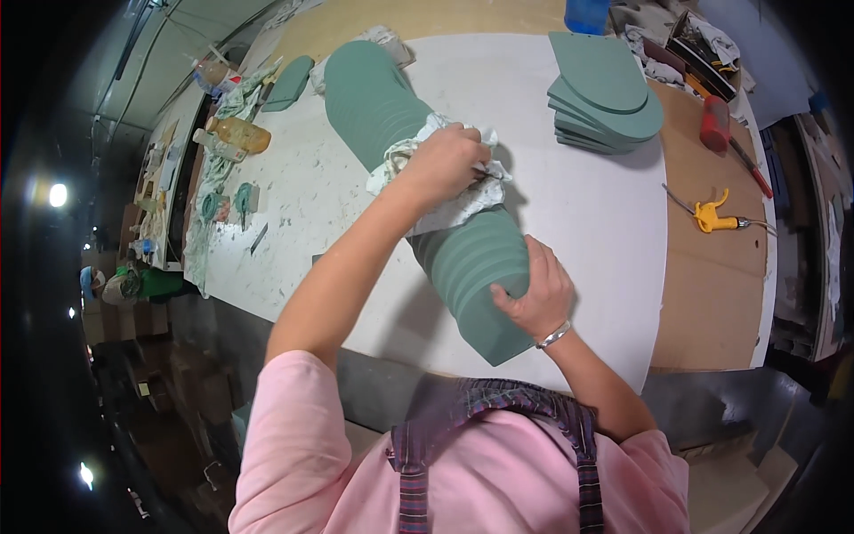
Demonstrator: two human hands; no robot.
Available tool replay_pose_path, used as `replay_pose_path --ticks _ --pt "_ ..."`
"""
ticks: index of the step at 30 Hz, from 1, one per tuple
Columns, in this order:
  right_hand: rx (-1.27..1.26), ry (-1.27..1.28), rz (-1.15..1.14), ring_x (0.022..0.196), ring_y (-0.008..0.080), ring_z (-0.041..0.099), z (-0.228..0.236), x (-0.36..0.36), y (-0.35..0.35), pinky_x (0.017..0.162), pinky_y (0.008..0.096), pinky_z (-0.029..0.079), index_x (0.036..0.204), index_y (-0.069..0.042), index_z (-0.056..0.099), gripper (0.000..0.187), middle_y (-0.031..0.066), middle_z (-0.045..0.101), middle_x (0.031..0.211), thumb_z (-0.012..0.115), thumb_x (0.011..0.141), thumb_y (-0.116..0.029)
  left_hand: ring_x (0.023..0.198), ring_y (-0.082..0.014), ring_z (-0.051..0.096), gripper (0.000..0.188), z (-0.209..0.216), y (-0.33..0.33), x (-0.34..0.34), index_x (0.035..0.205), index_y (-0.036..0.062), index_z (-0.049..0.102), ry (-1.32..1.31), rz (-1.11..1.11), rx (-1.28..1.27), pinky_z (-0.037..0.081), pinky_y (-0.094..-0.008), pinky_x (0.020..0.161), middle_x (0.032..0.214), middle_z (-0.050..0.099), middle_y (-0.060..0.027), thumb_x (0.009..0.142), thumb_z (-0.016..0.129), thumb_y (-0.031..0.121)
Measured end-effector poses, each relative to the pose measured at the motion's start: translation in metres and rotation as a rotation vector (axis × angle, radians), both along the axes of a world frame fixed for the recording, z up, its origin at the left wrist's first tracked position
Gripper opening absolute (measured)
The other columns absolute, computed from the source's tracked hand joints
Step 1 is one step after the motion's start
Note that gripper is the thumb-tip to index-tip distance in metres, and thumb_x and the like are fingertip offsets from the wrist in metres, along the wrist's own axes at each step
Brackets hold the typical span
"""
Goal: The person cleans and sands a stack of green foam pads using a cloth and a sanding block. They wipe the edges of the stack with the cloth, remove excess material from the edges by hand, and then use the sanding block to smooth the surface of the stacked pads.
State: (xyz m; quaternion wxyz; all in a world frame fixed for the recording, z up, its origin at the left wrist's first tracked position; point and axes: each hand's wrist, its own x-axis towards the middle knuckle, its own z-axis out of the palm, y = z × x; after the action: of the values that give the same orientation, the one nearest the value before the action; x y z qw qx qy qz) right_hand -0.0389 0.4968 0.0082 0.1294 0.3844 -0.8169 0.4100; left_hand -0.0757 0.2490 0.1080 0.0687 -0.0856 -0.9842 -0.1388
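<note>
Pink sleeves are filling the lower frame. Her right hand (pixel 536 294) is gripping the near end of a row of green boards (pixel 427 178) lying across the white table (pixel 587 205) at centre; her left hand (pixel 442 165) is clutching a white rag (pixel 454 209) against them. More green boards (pixel 605 93) are sitting stacked at upper right.

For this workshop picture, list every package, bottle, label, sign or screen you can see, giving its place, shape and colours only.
Plastic bottle: lying at the table's left edge, rounded, clear with amber liquid.
Second bottle: far left corner, small, pale orange, partly hidden.
Blue container: top edge of the table, boxy, cut off by the frame.
Signs or screens: none visible.
</note>
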Motion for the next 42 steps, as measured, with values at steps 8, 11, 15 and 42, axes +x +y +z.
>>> replay_pose_path --ticks 8,11,15,42 --pt "-0.008 0.033 -0.014 0.084 0.0362 0.067 0.005 -0.001 -0.001 0.072 0.0438 0.056 0.124 0.007 0.057 0.085 0.0214 0.066 0.106 0.068 0.078 -0.063 0.093 -0.0368 0.061 0.017 0.008 -0.012 0.014 0.08 0.0002 0.07 0.007 0.127 0.001 0.051 -0.0458 0.085 0.09 0.064 -0.0165 0.067 0.062 -0.005" --pt "0.018 -0.004 0.005 0.088 0.0368 0.068 0.003 -0.002 -0.003 0.073 0.0428 0.057 0.124 0.006 0.057 0.083 0.0221 0.066 0.107 0.062 0.083 -0.065 0.092 -0.0357 0.059 0.015 -0.003 -0.002 0.015 0.082 0.0003 0.065 0.107 0.086 0.062 0.05 -0.0432 0.083 0.091 0.062 -0.015 0.068 0.067 -0.004" --pt "0.016 0.021 -0.022 0.088 0.0368 0.068 0.0 -0.005 0.005 0.073 0.0425 0.057 0.123 0.007 0.057 0.082 0.0225 0.066 0.106 0.061 0.084 -0.065 0.089 -0.0332 0.06 0.018 -0.026 -0.02 0.098 0.086 0.0009 0.061 0.26 0.372 0.325 0.049 -0.0392 0.078 0.09 0.058 -0.0132 0.07 0.068 -0.004" --pt "-0.012 -0.017 0.016 0.089 0.0378 0.067 -0.002 -0.002 0.001 0.073 0.0426 0.056 0.123 0.006 0.057 0.076 0.0209 0.065 0.106 0.066 0.084 -0.059 0.092 -0.0328 0.064 0.024 -0.032 0.04 0.121 0.095 0.0024 0.07 0.339 0.34 0.446 0.052 -0.039 0.083 0.097 0.067 -0.0112 0.073 0.07 -0.004"
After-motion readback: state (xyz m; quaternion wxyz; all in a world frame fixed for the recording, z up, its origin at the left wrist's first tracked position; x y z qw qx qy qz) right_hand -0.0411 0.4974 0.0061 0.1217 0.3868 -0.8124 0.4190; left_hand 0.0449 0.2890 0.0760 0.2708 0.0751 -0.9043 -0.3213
